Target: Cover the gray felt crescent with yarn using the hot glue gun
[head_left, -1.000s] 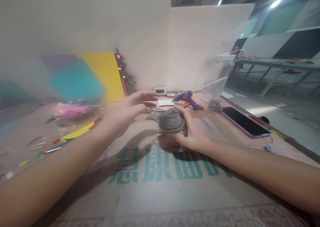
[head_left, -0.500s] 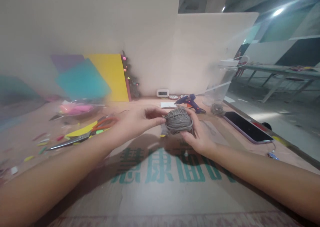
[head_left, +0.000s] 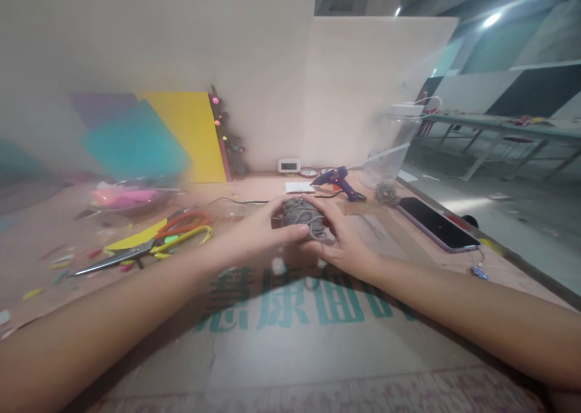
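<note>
A ball of grey yarn (head_left: 303, 215) is held between both hands above the table, near the middle of the view. My left hand (head_left: 267, 228) wraps its left side, the thumb lying across the front of the yarn. On the right side my right hand (head_left: 342, 237) is curled round it, fingers over the top right and thumb underneath. A loose loop of yarn hangs below the ball. Behind the hands lies a dark blue glue gun (head_left: 338, 183) beside a white card (head_left: 299, 187).
Scissors (head_left: 136, 252) with orange and yellow handles lie left among coloured scraps. A phone (head_left: 438, 225), a small grey yarn bundle (head_left: 387, 193) and a clear jug (head_left: 394, 146) stand or lie right. A small clock (head_left: 289, 165) and coloured sheets (head_left: 181, 128) are at the back.
My left hand has closed in round the yarn ball, where before only its fingertips touched the left edge. The ball has turned, and the whole view has shifted slightly.
</note>
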